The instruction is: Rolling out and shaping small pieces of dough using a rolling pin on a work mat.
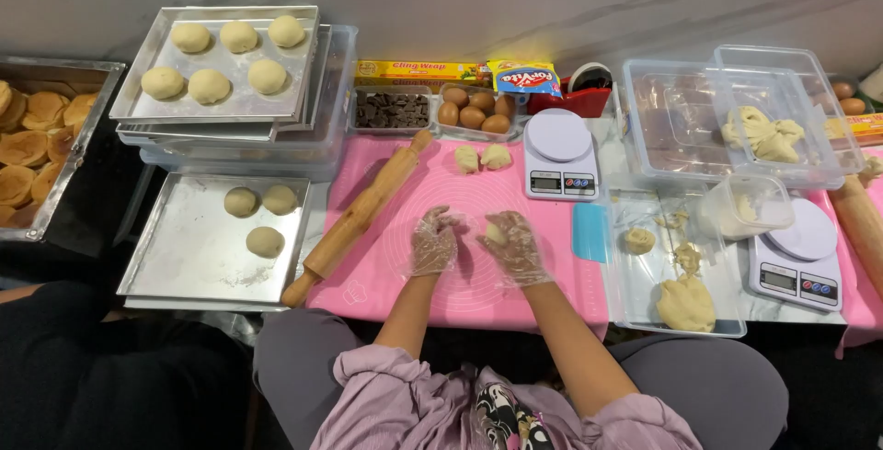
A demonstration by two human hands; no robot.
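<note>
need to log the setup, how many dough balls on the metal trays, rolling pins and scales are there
dough balls on the top tray: 6
dough balls on the lower tray: 3
rolling pins: 2
kitchen scales: 2
total: 13

My left hand (432, 246) and right hand (512, 248) wear clear gloves over pale cream dough (494, 233). The mat (432, 183) is pink with faint white rings. At its left edge lies a tan wooden rolling pin (357, 219); at its far edge, a white scale (559, 154).
</note>
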